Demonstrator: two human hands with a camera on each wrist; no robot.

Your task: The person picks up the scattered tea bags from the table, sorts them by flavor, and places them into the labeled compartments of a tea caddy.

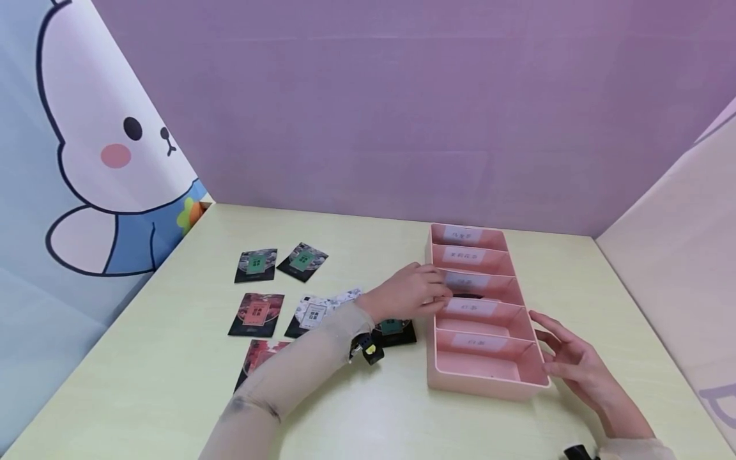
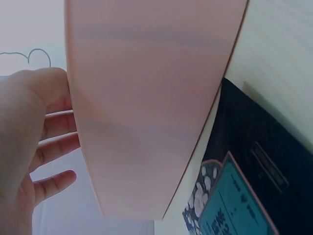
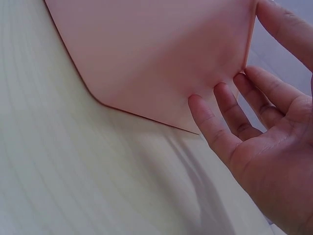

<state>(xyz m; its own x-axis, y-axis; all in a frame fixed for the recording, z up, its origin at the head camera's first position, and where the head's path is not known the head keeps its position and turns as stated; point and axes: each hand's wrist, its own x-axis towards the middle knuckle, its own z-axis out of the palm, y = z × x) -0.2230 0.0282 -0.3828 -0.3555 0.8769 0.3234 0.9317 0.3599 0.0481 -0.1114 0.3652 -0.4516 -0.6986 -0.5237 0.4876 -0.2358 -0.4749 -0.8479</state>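
A pink divided box (image 1: 489,388) stands on the table, its several compartments bearing white labels. My left hand (image 1: 411,292) reaches over the box's left rim at the middle compartment, where a dark flat edge (image 1: 468,296) shows. In the left wrist view, the left fingers (image 2: 56,188) are spread and extend past the rim, partly hidden by the pink wall. My right hand (image 1: 575,364) is at the box's right side near the front, its fingertips touching the outer wall in the right wrist view. A black packet with a green label (image 1: 393,329) lies beside the box, under the left wrist.
Two green-label packets (image 1: 255,265) lie at the back left. Nearer are red-label packets (image 1: 256,314) and white-patterned packets (image 1: 313,314), partly covered by the left sleeve (image 1: 310,358). A purple backdrop (image 1: 368,115) rises behind the table (image 1: 172,358).
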